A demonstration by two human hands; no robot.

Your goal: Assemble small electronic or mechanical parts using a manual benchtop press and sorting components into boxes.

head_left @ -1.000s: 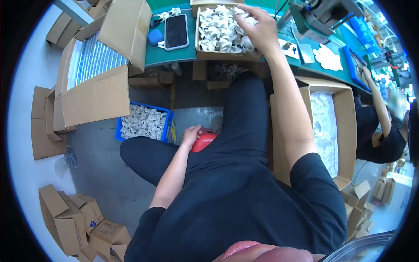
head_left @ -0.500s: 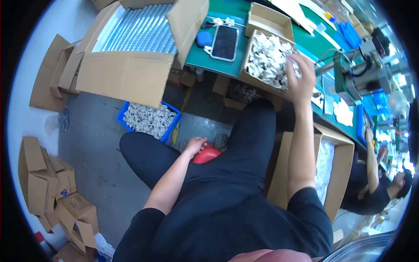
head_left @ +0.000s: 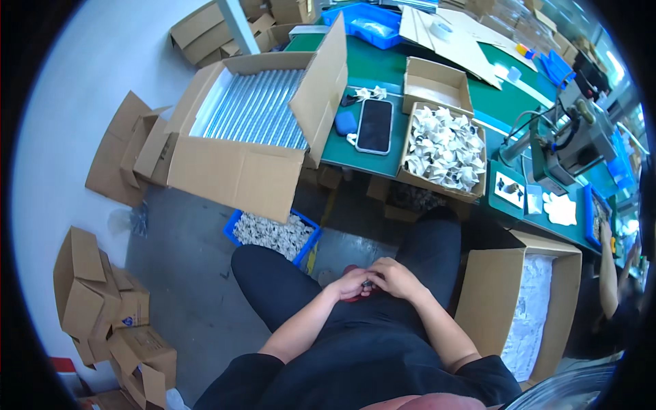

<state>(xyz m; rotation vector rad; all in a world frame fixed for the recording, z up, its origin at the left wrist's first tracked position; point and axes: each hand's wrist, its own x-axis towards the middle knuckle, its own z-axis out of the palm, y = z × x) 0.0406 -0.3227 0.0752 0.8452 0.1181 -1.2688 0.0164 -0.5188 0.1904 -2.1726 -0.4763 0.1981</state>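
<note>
My left hand (head_left: 350, 283) and my right hand (head_left: 396, 277) meet over my lap, above a red seat (head_left: 352, 268) that shows in part between my thighs. The left fingers curl around a small dark piece (head_left: 367, 283), too small to name. Closed fingers of the right hand press on the same piece from the other side. On the bench ahead, an open cardboard box (head_left: 477, 194) is heaped with white plastic parts (head_left: 445, 147). On the floor past my left knee, a blue bin (head_left: 311, 249) holds many small white-and-dark parts (head_left: 272, 232).
A phone (head_left: 375, 126) and a blue case (head_left: 346, 123) lie on the green bench. Left of them stands a carton of shiny tubes (head_left: 249, 109). A bench machine (head_left: 567, 140) is at the right, above a lined carton (head_left: 478, 301). A co-worker's arm (head_left: 607, 273) shows far right.
My right hand has left the box of white parts and come down to my lap, joining the left. My view has shifted, so the bench sits lower in the picture.
</note>
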